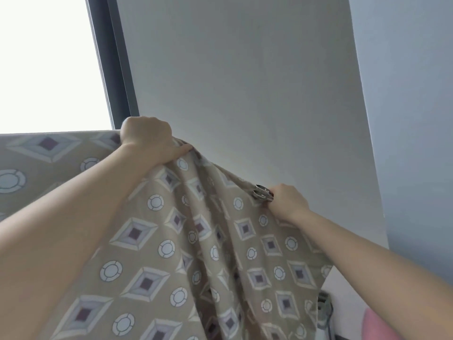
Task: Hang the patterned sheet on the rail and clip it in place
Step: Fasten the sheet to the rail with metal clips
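Observation:
The patterned sheet (171,241) is beige with diamonds and circles and fills the lower half of the view. Its top edge runs level at the left, where it drapes over the hidden rail. My left hand (149,138) is shut on a bunched part of that top edge. From there the edge slopes down to the right. My right hand (289,202) grips a shiny metal clip (263,192) that sits on the sheet's edge.
A plain white wall (245,82) stands close behind the sheet. A bright window (46,65) with a dark frame (110,65) is at the upper left. Something pink (375,325) shows at the bottom right.

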